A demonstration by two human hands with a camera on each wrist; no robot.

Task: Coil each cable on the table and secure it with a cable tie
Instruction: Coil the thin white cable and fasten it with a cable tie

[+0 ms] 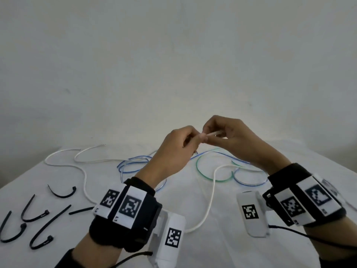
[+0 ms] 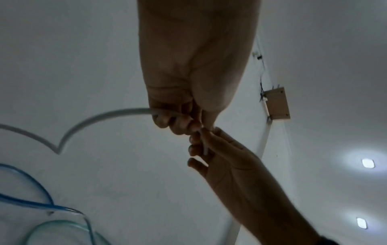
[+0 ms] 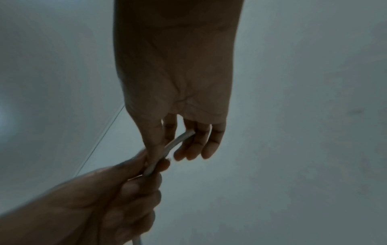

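Observation:
Both hands are raised above the table and meet on one end of a white cable (image 1: 212,133). My left hand (image 1: 185,142) grips the cable in curled fingers; in the left wrist view the white cable (image 2: 108,116) arcs away from that fist. My right hand (image 1: 214,130) pinches the cable's tip between thumb and forefinger, the other fingers loosely spread (image 3: 194,149). The rest of the white cable (image 1: 211,194) trails down over the table. A blue cable (image 1: 133,165) and a green cable (image 1: 201,169) lie looped behind. Several black cable ties (image 1: 38,219) lie at the front left.
Another run of white cable (image 1: 63,165) snakes across the table's left side. The table (image 1: 222,248) is covered in white cloth, with a plain wall behind it. Black wires trail from both wrist cameras near the front edge.

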